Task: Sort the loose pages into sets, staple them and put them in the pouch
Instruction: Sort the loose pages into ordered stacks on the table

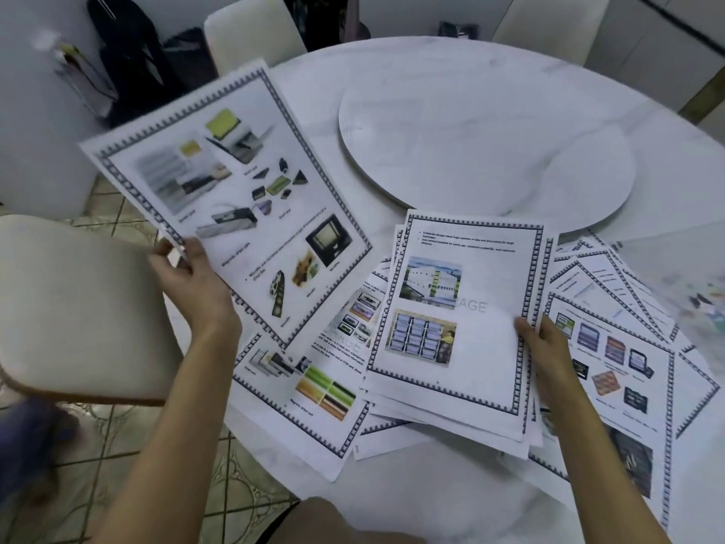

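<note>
Sorting looked barely begun: the left hand (pixel 192 280) pinched one page (pixel 235 190) raised at upper left, the right hand (pixel 547 349) gripped a stack (pixel 459 320) at centre, and loose pages (pixel 612 355) lay fanned across the table (pixel 431 488). Nothing appeared stapled or pouched.

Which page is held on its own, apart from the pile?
The sheet of card and microfilm pictures, held by the left hand; the right hand grips a stack.
</note>
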The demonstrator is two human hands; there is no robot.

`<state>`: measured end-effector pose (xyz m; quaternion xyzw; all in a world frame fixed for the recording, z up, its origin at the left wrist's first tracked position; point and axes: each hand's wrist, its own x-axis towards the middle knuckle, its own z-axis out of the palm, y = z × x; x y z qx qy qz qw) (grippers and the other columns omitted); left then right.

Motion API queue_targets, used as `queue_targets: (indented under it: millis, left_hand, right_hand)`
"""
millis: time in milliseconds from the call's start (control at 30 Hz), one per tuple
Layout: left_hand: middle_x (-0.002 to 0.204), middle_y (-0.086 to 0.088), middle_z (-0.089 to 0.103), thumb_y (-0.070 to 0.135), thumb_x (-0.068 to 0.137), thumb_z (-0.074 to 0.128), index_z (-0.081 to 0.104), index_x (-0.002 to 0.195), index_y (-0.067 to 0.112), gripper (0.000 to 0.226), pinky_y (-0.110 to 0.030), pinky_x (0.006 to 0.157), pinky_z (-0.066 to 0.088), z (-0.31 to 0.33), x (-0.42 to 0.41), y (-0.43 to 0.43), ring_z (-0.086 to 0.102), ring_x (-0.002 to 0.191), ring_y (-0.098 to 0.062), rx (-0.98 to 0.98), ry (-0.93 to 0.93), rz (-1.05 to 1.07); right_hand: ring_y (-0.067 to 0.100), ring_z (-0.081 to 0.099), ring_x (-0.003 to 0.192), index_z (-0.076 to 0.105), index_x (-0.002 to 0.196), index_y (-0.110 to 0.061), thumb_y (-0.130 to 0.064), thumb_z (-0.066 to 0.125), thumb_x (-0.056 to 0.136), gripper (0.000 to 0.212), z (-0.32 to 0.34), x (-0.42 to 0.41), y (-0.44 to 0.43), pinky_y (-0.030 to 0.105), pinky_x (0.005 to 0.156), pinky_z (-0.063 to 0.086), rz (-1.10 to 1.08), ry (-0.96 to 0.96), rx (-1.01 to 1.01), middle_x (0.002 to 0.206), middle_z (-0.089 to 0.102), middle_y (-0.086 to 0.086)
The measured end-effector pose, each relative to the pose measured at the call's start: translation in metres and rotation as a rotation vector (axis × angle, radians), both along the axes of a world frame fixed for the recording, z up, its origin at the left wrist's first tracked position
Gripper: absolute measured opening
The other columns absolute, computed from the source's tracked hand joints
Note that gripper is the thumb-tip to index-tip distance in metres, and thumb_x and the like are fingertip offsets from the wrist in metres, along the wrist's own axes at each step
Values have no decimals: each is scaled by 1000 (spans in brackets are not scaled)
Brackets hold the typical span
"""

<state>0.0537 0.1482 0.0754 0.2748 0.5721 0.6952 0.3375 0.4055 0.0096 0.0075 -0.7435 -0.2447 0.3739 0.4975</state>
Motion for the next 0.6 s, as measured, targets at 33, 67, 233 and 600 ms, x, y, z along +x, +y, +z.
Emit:
queue_targets:
  millis: [33, 67, 233, 600]
  left_hand:
    - [90, 10, 55, 17, 99, 44, 40, 100, 20, 5, -12, 73, 46, -8, 3, -3, 56, 75, 7, -42, -10, -18]
    - [90, 6, 57, 19, 99, 44, 40, 100, 19, 4, -13, 72, 46, -15, 5, -6, 56, 75, 3, -86, -6, -39]
    - [108, -11, 56, 21, 98, 46, 40, 106, 16, 11, -33, 88, 47, -49, 10, -18, 54, 96, -20, -292, -13, -156]
    - [91, 2, 58, 17, 99, 44, 44, 115, 15, 16, -19, 61, 51, -52, 14, -23, 57, 75, -9, -413, -109, -298]
  right_hand:
    - [26, 57, 110, 52, 128, -12, -18, 48, 96, 32, 0, 1, -1, 43, 101, 43, -3, 10, -1, 116, 59, 2]
    - [25, 57, 109, 52, 128, -12, -18, 48, 96, 32, 0, 1, -1, 42, 101, 43, -5, 18, -3, 116, 59, 2]
    - [22, 56, 108, 51, 127, -16, -22, 49, 96, 32, -4, 1, -7, 41, 101, 43, 3, 18, -31, 116, 59, -1]
    - [23, 55, 108, 48, 132, -11, -21, 46, 97, 36, -13, 7, -22, 36, 96, 43, 16, 6, -80, 121, 57, 3]
